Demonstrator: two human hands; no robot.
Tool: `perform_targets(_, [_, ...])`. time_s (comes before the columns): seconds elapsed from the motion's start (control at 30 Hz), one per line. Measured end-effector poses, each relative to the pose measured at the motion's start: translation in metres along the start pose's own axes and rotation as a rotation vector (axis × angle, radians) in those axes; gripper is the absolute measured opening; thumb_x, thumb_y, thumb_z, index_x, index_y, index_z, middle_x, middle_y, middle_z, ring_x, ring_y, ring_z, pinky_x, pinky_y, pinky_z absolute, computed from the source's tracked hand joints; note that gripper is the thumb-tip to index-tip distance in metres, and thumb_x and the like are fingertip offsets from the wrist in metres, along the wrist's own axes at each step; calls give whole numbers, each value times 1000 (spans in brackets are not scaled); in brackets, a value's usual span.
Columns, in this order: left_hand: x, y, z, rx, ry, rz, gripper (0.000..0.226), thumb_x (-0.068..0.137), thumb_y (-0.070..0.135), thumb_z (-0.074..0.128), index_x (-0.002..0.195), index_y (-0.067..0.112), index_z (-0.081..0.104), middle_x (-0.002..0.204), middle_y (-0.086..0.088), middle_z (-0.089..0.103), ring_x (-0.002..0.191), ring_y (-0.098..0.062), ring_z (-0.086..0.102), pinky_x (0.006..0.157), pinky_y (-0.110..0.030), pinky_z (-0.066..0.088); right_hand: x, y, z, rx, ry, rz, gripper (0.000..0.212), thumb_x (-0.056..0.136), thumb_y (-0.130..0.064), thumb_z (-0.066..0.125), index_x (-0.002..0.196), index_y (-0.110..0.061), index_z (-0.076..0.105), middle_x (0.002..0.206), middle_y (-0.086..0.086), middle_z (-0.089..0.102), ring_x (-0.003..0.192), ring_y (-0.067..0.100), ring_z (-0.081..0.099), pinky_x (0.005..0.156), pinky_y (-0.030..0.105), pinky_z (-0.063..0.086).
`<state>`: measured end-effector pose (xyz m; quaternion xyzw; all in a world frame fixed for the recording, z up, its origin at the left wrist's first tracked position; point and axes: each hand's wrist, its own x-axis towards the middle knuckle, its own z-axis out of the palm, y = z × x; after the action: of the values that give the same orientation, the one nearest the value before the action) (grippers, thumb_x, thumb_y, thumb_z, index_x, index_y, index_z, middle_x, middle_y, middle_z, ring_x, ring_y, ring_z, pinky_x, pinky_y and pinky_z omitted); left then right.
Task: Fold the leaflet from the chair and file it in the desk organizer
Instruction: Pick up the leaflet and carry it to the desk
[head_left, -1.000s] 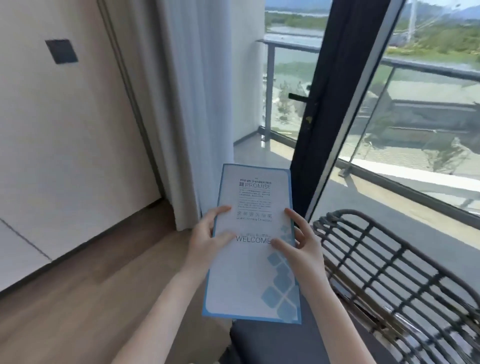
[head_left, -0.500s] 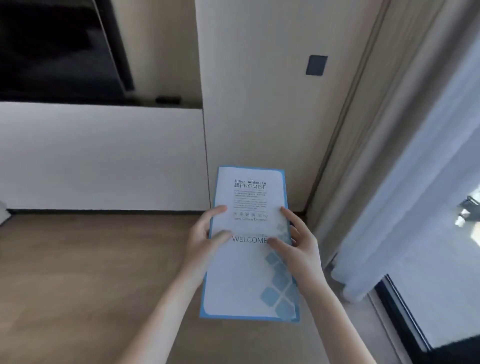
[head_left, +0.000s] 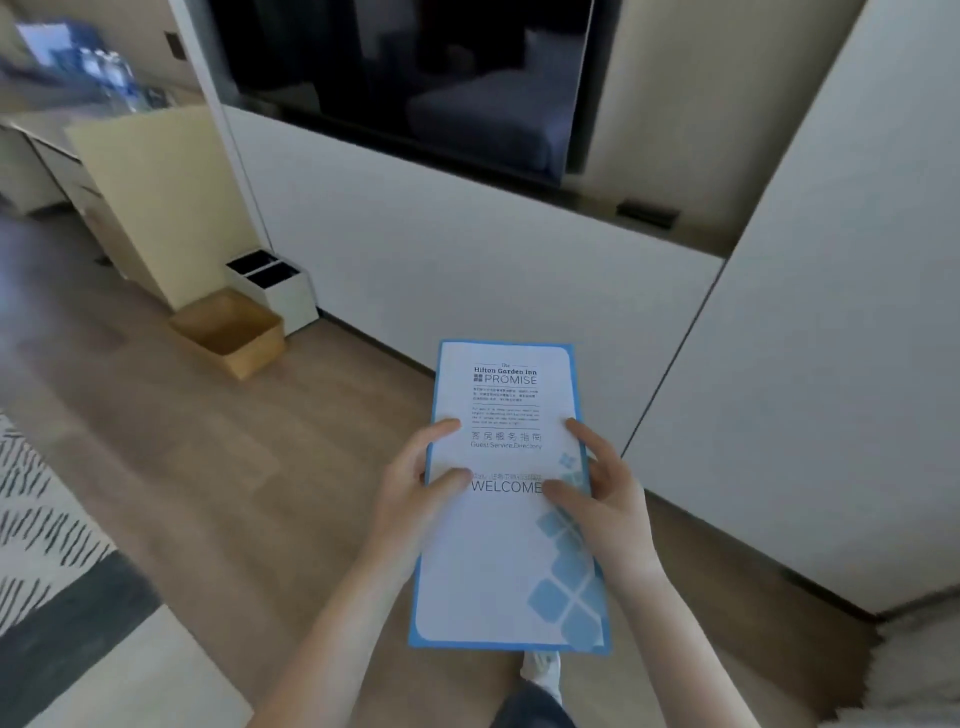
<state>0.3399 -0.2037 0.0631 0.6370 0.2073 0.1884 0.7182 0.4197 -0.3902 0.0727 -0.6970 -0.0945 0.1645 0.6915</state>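
Blue-bordered white paper, the tall narrow leaflet (head_left: 506, 499) printed "WELCOME", is held out in front of the body above the wood floor (head_left: 234, 467), its long axis running near to far. Both hands clasp it at mid-length: the left hand (head_left: 415, 493) grips the left edge, thumb on the face, and the right hand (head_left: 605, 499) grips the right edge likewise. Neither is nearer; the sheet sits squarely between them. The desk organizer is probably far left by the blurred desk (head_left: 67, 150), though I cannot pick it out.
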Motion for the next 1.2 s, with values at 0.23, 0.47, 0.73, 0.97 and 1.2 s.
perform_targets(0.23, [137,6,-14,-37,282,33,47,76,-8,66,111,24,67,103,17,74,89,-5,70,67,-19,53,189,-7,53,-29,-272,-4,65,80,8,68,133,-29,58,114,9,74,98,26,73,81,39,61])
perform_targets(0.47, [248,24,-48,-50,567,14,48,83,-10,63,115,25,65,99,6,77,85,-15,72,65,-28,57,342,-29,137,-46,-526,26,65,79,11,69,122,-37,63,110,4,76,94,21,74,75,29,61])
perform_targets(0.73, [342,16,-160,-82,831,13,47,83,-11,62,113,26,66,103,4,76,85,-11,72,65,-24,56,449,-11,301,-95,-765,50,67,78,9,71,120,-42,63,106,-5,78,95,17,74,78,32,60])
perform_targets(0.97, [437,41,-314,-85,919,75,45,77,1,68,112,29,68,107,9,74,97,-17,70,77,-34,60,523,-27,485,-69,-874,43,64,79,9,71,122,-38,63,99,-8,79,94,21,74,74,30,61])
perform_targets(1.2, [514,76,-445,-99,1008,77,45,70,11,67,109,33,68,107,8,74,97,-18,71,76,-36,60,585,-50,647,-71,-999,64,65,79,7,71,122,-41,62,99,-11,78,87,13,75,63,22,58])
